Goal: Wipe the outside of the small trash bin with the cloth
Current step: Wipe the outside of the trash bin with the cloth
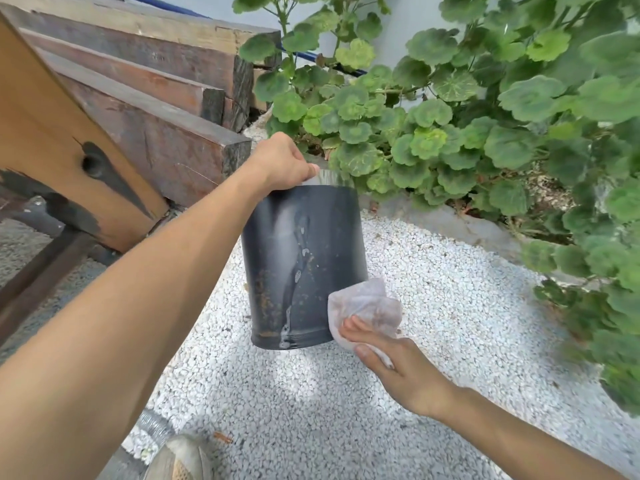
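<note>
A small black trash bin (301,265) hangs in the air above white gravel, its side streaked with pale drips and rust spots. My left hand (280,164) grips its far rim from the left. A crumpled white cloth (367,306) lies against the bin's lower right side, near the base. My right hand (391,362) holds the cloth with thumb and fingers curled around it, pressing it to the bin's wall.
Stacked wooden beams (156,109) and a slanted wooden plank (59,147) stand to the left. A leafy green plant (485,126) in a bed fills the right and back. White gravel (346,393) covers the ground; a shoe (180,459) shows at the bottom.
</note>
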